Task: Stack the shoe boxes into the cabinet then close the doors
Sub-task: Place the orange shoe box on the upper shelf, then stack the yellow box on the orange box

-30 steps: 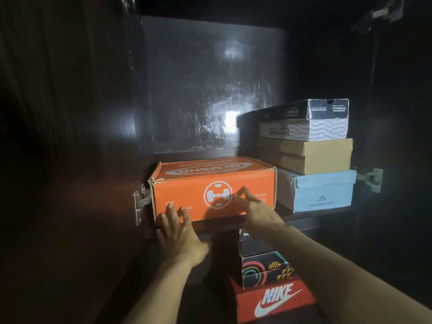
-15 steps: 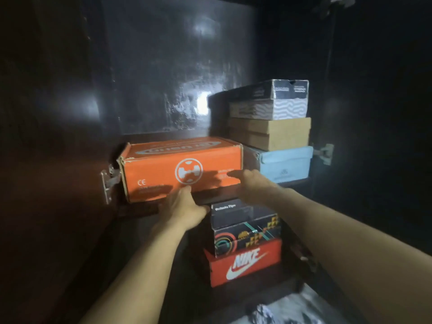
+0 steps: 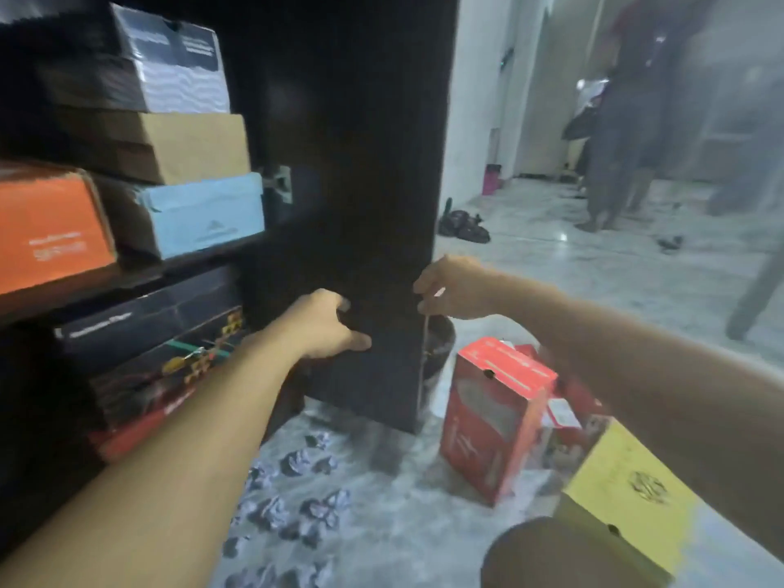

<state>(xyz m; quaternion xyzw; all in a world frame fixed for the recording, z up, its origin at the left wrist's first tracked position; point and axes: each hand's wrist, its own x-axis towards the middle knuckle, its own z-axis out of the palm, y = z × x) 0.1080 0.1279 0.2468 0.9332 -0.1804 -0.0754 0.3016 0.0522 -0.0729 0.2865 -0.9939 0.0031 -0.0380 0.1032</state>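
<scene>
The dark cabinet's right door (image 3: 365, 163) stands open, its inner face towards me. My right hand (image 3: 452, 288) grips the door's outer edge, fingers curled round it. My left hand (image 3: 329, 324) lies against the door's inner face with loosely bent fingers. On the upper shelf sit an orange box (image 3: 46, 224), a light blue box (image 3: 203, 214), a tan box (image 3: 178, 146) and a black-and-white box (image 3: 178, 61) stacked on top. Below the shelf are a black box (image 3: 140, 320), a patterned box (image 3: 169, 367) and a red box (image 3: 131, 430).
On the marble floor to the right stand a red carton (image 3: 492, 418) and a yellow box (image 3: 628, 494). A dark round pot (image 3: 439, 337) sits behind the door's edge. A person (image 3: 615, 120) stands in the hallway beyond, sandals (image 3: 462, 227) on the floor.
Both hands have left the orange box on the shelf and moved right to the open door. My view has swung right, away from the cabinet's inside.
</scene>
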